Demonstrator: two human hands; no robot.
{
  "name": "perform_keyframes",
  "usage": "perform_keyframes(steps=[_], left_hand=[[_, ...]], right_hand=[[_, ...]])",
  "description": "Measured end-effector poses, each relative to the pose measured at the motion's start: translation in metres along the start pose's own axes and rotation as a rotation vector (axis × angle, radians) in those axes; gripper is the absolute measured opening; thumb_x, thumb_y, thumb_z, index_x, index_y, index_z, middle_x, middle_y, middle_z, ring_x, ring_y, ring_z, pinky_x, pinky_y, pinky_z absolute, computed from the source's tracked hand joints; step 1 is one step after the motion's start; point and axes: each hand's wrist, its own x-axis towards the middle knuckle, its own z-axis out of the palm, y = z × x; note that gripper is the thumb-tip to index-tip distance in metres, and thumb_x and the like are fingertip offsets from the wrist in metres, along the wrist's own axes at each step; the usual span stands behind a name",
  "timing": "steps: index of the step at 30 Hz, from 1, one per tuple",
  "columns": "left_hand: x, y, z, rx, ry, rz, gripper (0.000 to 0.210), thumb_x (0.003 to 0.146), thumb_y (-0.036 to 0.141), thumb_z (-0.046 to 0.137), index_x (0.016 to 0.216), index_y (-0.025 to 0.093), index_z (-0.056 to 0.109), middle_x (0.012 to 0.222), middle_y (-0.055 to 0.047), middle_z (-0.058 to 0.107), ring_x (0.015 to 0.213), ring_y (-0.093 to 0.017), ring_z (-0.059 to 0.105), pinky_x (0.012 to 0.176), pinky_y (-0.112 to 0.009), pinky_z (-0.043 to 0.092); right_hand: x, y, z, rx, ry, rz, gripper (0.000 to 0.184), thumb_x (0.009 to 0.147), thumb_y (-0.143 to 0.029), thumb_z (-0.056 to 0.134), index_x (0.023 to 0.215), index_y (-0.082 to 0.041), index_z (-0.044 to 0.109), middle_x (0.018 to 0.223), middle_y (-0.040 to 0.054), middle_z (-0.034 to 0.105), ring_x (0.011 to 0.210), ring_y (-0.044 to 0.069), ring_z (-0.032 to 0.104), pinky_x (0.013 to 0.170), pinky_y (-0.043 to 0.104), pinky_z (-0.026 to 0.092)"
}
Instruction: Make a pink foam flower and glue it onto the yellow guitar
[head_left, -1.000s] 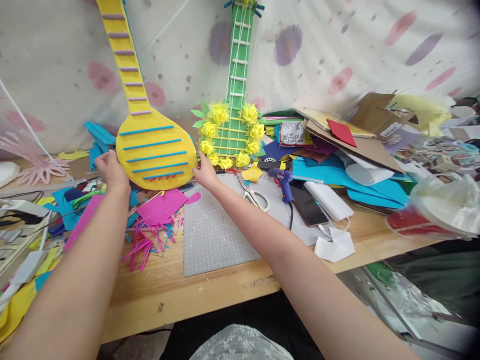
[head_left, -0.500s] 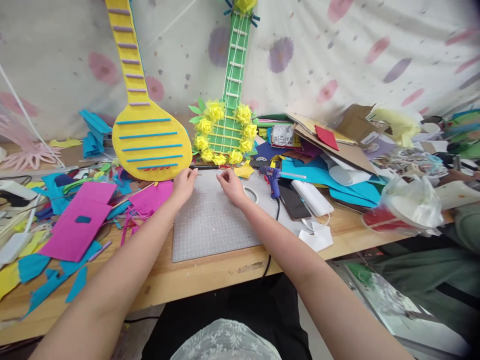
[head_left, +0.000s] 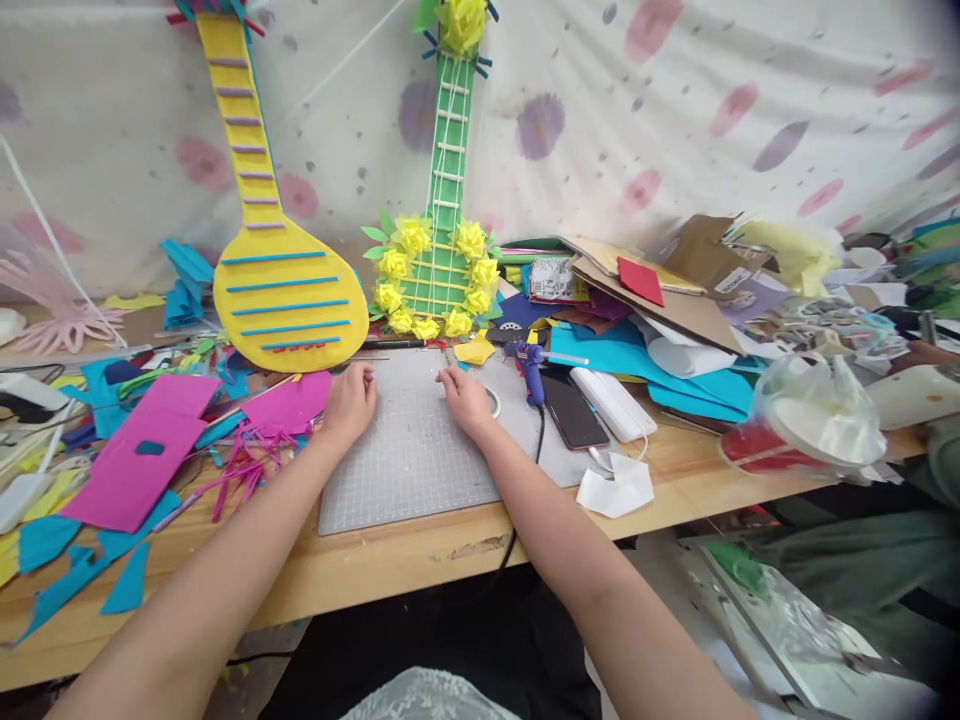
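Observation:
My left hand (head_left: 350, 402) rests with curled fingers at the left side of the grey cutting mat (head_left: 412, 450), near the yellow paper lute shape (head_left: 292, 290). A thin stick (head_left: 371, 358) lies just behind its fingertips. At the mat's back right, my right hand (head_left: 464, 398) has its fingers drawn together, beside a roll of white tape (head_left: 493, 402) that it partly hides. Whatever either hand holds, if anything, is too small or hidden to make out. A green paper guitar with yellow paper flowers (head_left: 437, 270) stands upright behind the mat.
A blue glue gun (head_left: 533, 378) with its cord, a phone (head_left: 574, 408) and a white power bank (head_left: 613, 402) lie to the right. Magenta sheets (head_left: 142, 450) and scraps cover the left. A bagged red bucket (head_left: 802, 425) stands near the right edge; another person sits beyond.
My hands have moved apart, the left one back toward the mat's left edge. The view has shifted slightly, so both instruments sit further left and more of their tops shows.

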Motion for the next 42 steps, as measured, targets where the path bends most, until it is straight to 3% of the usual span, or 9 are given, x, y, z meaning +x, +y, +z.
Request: perform_keyframes(steps=[6, 10, 13, 17, 20, 23, 28, 37, 42], left_hand=[[-0.003, -0.003, 0.012, 0.166, 0.063, -0.002, 0.013, 0.082, 0.016, 0.038, 0.091, 0.017, 0.047, 0.091, -0.015, 0.057, 0.087, -0.028, 0.057, 0.078, -0.042, 0.043], [-0.003, -0.005, 0.012, 0.183, 0.073, -0.045, 0.014, 0.084, 0.017, 0.037, 0.094, 0.016, 0.047, 0.094, -0.016, 0.057, 0.09, -0.029, 0.057, 0.078, -0.041, 0.043], [-0.003, -0.004, 0.011, 0.177, 0.071, -0.103, 0.014, 0.086, 0.021, 0.037, 0.094, 0.017, 0.047, 0.091, -0.015, 0.058, 0.086, -0.028, 0.058, 0.077, -0.04, 0.043], [-0.003, -0.002, 0.011, 0.129, 0.113, -0.061, 0.016, 0.086, 0.022, 0.038, 0.099, 0.016, 0.047, 0.095, -0.015, 0.058, 0.091, -0.027, 0.057, 0.081, -0.041, 0.042], [-0.003, -0.004, 0.013, 0.134, 0.132, -0.044, 0.017, 0.085, 0.02, 0.038, 0.098, 0.015, 0.047, 0.094, -0.017, 0.057, 0.09, -0.028, 0.057, 0.08, -0.041, 0.043], [-0.004, -0.009, 0.016, 0.175, 0.178, -0.031, 0.015, 0.084, 0.018, 0.037, 0.095, 0.015, 0.048, 0.09, -0.015, 0.058, 0.085, -0.028, 0.058, 0.076, -0.04, 0.044], [-0.007, -0.014, 0.019, 0.143, 0.248, -0.009, 0.014, 0.087, 0.023, 0.037, 0.095, 0.017, 0.047, 0.084, -0.012, 0.057, 0.077, -0.025, 0.057, 0.07, -0.036, 0.043], [-0.011, -0.008, 0.007, 0.034, 0.44, 0.04, 0.015, 0.085, 0.023, 0.044, 0.098, 0.016, 0.045, 0.081, -0.008, 0.053, 0.075, -0.02, 0.054, 0.071, -0.033, 0.044], [-0.012, -0.006, 0.003, 0.007, 0.478, 0.014, 0.016, 0.083, 0.017, 0.045, 0.099, 0.017, 0.044, 0.083, -0.006, 0.052, 0.074, -0.018, 0.053, 0.068, -0.03, 0.045]], right_hand=[[-0.004, -0.005, -0.009, 0.049, -0.068, -0.002, 0.019, 0.087, -0.034, 0.045, 0.08, -0.024, 0.059, 0.07, 0.0005, 0.061, 0.066, 0.017, 0.055, 0.063, 0.027, 0.036], [-0.002, -0.028, -0.028, 0.082, -0.138, -0.114, 0.019, 0.086, -0.033, 0.046, 0.081, -0.022, 0.06, 0.064, -0.001, 0.058, 0.061, 0.015, 0.051, 0.06, 0.026, 0.035], [0.004, -0.053, -0.065, 0.069, -0.218, -0.235, 0.017, 0.083, -0.029, 0.049, 0.078, -0.02, 0.062, 0.064, -0.0007, 0.058, 0.06, 0.013, 0.051, 0.059, 0.026, 0.035], [0.024, -0.075, -0.139, -0.033, -0.365, -0.326, 0.016, 0.079, -0.033, 0.056, 0.073, -0.02, 0.064, 0.065, -0.0006, 0.061, 0.059, 0.012, 0.053, 0.058, 0.026, 0.037], [0.052, -0.072, -0.186, -0.192, -0.448, -0.218, 0.021, 0.075, -0.04, 0.061, 0.074, -0.02, 0.065, 0.064, -0.0005, 0.061, 0.058, 0.011, 0.054, 0.058, 0.025, 0.038], [0.083, -0.051, -0.208, -0.486, -0.383, -0.07, 0.019, 0.076, -0.036, 0.058, 0.075, -0.018, 0.065, 0.065, 0.0013, 0.063, 0.06, 0.014, 0.055, 0.058, 0.026, 0.038], [0.12, -0.007, -0.202, -0.833, -0.268, 0.002, 0.019, 0.077, -0.032, 0.055, 0.082, -0.019, 0.068, 0.08, 0.0045, 0.069, 0.071, 0.017, 0.059, 0.057, 0.025, 0.036], [0.182, 0.034, -0.175, -1.037, -0.107, -0.251, 0.031, 0.086, -0.031, 0.043, 0.099, -0.018, 0.068, 0.104, 0.0115, 0.066, 0.099, 0.025, 0.057, 0.069, 0.03, 0.04], [0.236, 0.061, -0.155, -1.255, -0.216, -0.353, 0.034, 0.084, -0.027, 0.048, 0.11, -0.012, 0.062, 0.114, 0.0159, 0.062, 0.11, 0.027, 0.05, 0.085, 0.034, 0.037]])
